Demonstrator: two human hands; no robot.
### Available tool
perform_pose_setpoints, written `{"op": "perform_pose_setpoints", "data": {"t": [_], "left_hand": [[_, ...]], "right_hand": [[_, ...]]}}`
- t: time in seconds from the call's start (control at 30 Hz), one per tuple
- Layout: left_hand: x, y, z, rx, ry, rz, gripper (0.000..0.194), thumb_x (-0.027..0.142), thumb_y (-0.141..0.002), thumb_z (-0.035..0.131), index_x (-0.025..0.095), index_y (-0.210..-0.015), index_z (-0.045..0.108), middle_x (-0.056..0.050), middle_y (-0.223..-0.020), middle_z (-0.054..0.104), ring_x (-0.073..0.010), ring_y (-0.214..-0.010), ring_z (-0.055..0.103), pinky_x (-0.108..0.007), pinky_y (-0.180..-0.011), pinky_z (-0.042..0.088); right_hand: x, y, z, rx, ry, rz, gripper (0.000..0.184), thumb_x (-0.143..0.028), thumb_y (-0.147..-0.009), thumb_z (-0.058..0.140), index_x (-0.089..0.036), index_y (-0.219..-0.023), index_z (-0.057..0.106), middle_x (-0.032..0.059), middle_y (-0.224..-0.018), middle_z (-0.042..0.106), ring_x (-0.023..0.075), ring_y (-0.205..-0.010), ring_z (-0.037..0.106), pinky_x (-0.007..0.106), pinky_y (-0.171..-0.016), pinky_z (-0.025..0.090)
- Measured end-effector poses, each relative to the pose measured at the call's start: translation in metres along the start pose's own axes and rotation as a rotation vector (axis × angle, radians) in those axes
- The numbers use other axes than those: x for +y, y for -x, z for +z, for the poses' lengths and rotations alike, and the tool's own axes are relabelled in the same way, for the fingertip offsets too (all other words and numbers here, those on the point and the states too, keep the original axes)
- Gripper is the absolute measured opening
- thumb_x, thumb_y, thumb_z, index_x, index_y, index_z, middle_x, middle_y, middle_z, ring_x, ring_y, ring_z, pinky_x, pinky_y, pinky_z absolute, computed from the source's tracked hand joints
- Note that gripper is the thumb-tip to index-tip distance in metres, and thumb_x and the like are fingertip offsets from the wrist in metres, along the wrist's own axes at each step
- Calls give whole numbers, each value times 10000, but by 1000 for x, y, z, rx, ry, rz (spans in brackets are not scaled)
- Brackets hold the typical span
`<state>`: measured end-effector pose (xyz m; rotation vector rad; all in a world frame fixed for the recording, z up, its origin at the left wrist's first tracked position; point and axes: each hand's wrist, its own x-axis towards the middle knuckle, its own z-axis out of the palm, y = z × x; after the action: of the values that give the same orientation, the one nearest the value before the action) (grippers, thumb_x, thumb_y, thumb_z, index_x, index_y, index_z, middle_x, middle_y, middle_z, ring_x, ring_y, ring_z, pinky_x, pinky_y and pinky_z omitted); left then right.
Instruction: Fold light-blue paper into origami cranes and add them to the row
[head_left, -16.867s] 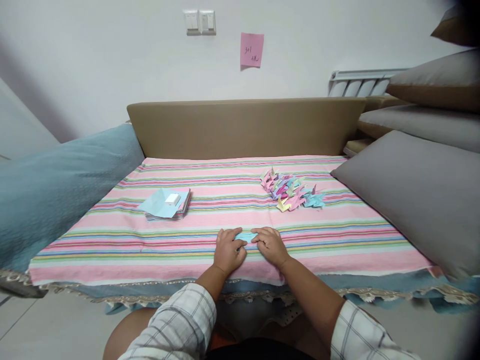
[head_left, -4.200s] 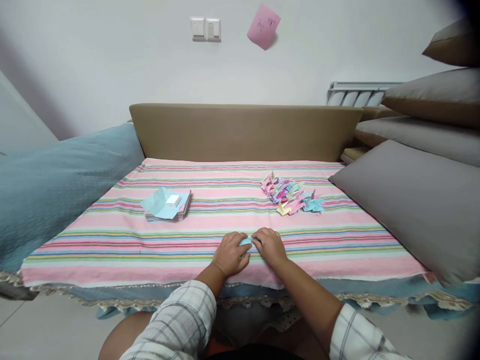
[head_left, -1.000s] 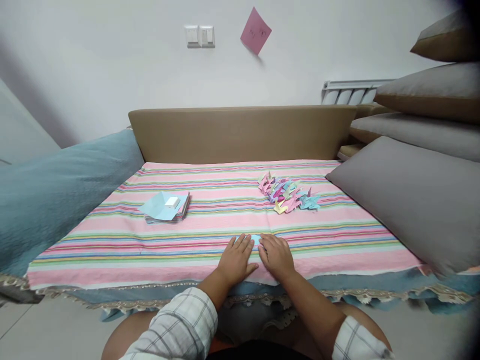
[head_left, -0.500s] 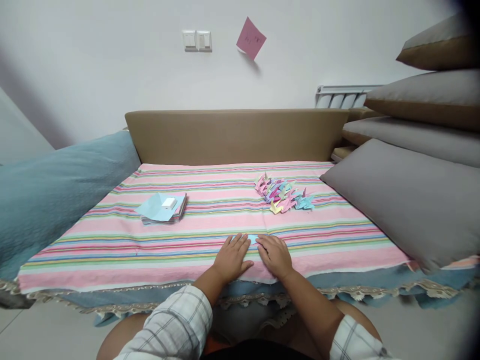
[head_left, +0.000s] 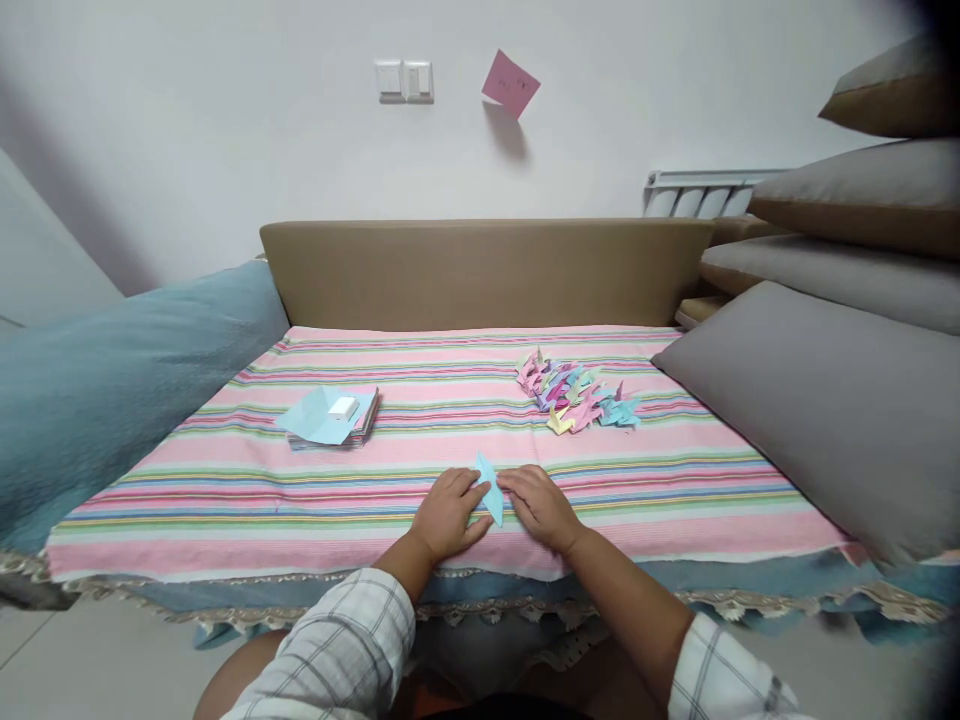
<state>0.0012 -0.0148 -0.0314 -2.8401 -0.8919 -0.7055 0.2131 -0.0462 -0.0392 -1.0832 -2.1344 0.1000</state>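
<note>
A light blue folded paper (head_left: 491,492), narrow and pointed at both ends, lies on the striped cloth with its long side running away from me. My left hand (head_left: 448,510) holds its left side, the fingertips over it and the thumb near its close end. At the right edge of the paper, my right hand (head_left: 541,507) rests with fingers stretched out and fingertips touching or very close to it. Beyond my right hand lies a cluster of folded paper cranes (head_left: 574,392) in pink, purple, yellow and blue.
A stack of square paper (head_left: 311,413) sits to the left, a small white block (head_left: 343,408) on top. Grey cushions (head_left: 810,400) are piled on the right. A blue-covered armrest (head_left: 150,370) borders the left, and a brown backrest (head_left: 480,275) closes off the back.
The blue paper has turned from lying crosswise under my fingers to pointing away from me, and more of it shows. My left hand has shifted slightly left.
</note>
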Motion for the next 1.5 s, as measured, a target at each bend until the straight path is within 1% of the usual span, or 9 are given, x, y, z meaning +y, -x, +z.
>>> {"op": "perform_pose_setpoints", "data": {"t": [0.17, 0.3, 0.4, 0.53, 0.7, 0.8, 0.97, 1.27, 1.5], "left_hand": [[1, 1, 0, -9, 14, -47, 467, 442, -787, 543, 227, -1200, 557, -105, -1213, 551, -269, -1114, 480, -474, -981, 359], [2, -3, 0, -8, 60, -125, 364, 427, -836, 501, 244, -1135, 601, -76, -1160, 592, -240, -1073, 506, -443, -941, 387], [2, -7, 3, -5, 73, -217, 274, 363, -892, 432, 267, -1030, 648, -46, -1088, 628, -208, -1014, 531, -409, -889, 413], [4, -10, 7, 55, 35, -289, 194, 359, -844, 523, 272, -930, 674, -43, -1197, 583, -237, -1101, 482, -438, -926, 384], [5, -10, 6, 40, 46, -365, 321, 382, -793, 589, 270, -1093, 607, -32, -1166, 621, -243, -1087, 496, -485, -997, 319], [5, -11, 5, 16, 40, -373, 401, 375, -791, 588, 275, -1178, 561, -32, -1181, 620, -246, -1087, 500, -496, -1002, 311], [5, -11, 5, -2, 42, -393, 385, 372, -785, 591, 265, -1154, 587, -25, -1180, 628, -253, -1100, 495, -505, -1012, 301], [5, -11, 7, 21, 38, -381, 323, 359, -774, 601, 246, -1075, 635, -35, -1146, 646, -263, -1080, 506, -517, -1004, 311], [7, -10, 6, 66, -1, -365, 285, 363, -771, 594, 241, -1023, 648, -73, -1104, 599, -255, -1080, 478, -467, -979, 347]], "right_hand": [[12, -13, 6, -141, 12, -7, 372, -123, -815, 464, -226, -1146, 597, 45, -1200, 605, 208, -1049, 500, 399, -915, 404], [14, -13, 12, -133, -27, 87, 297, -185, -867, 436, -237, -1093, 622, 36, -1156, 631, 202, -1023, 518, 390, -888, 404], [14, -17, 15, -103, -45, 159, 217, -251, -892, 449, -236, -953, 656, 29, -1056, 664, 185, -963, 539, 359, -860, 406], [13, -22, 17, -89, -9, 176, 118, -267, -844, 541, -225, -868, 649, 40, -1033, 657, 186, -954, 531, 345, -844, 402], [10, -19, 17, -103, 32, 211, 169, -275, -824, 557, -239, -967, 640, 41, -1168, 614, 217, -1051, 485, 381, -882, 377], [10, -19, 17, -132, 54, 219, 260, -282, -830, 544, -244, -1077, 612, 40, -1191, 606, 218, -1076, 467, 387, -902, 363], [10, -25, 17, -177, 89, 217, 370, -247, -832, 505, -244, -1198, 557, 47, -1203, 586, 219, -1072, 456, 371, -896, 362], [5, -38, 16, -250, 166, 217, 388, -181, -797, 478, -245, -1164, 586, 44, -1121, 587, 208, -1004, 451, 342, -876, 360], [8, -46, 17, -293, 201, 199, 418, -156, -766, 482, -265, -1154, 591, 33, -1087, 588, 207, -968, 454, 329, -858, 358]]}}
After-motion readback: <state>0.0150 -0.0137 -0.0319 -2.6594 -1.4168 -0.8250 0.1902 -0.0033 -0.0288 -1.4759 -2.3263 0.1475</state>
